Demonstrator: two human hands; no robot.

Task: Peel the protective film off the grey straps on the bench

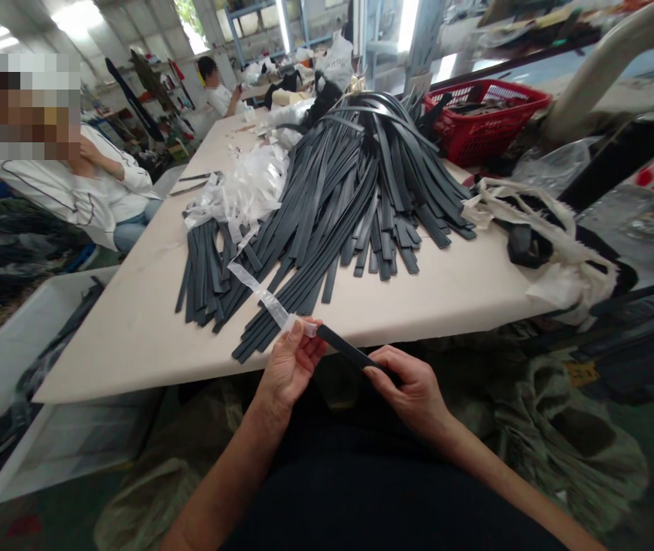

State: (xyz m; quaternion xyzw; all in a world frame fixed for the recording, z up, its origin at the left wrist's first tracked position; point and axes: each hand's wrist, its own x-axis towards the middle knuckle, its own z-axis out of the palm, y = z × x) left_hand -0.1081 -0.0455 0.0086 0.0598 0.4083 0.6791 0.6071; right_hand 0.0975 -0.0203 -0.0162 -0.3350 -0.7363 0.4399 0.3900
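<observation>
My left hand (292,360) is closed, pinching a translucent white plastic strip (269,302) close to the end of a dark strap. That plastic runs back across the table to a crumpled white heap of similar strips (255,184). Gripped in my right hand (410,386) is the dark flat strap (344,348), held slanting just off the table's front edge. Its far part is hidden behind my right fingers. Beyond my hands, a large pile of dark straps (327,199) fans out over the table, some ends reaching close to my left hand.
The cream table (453,298) stretches away from me. A red basket (488,126) stands at its back right, near frayed cloth strips (568,237). At left are a white bin (68,321) holding dark straps and a seated person (91,180); another person (219,96) sits farther back.
</observation>
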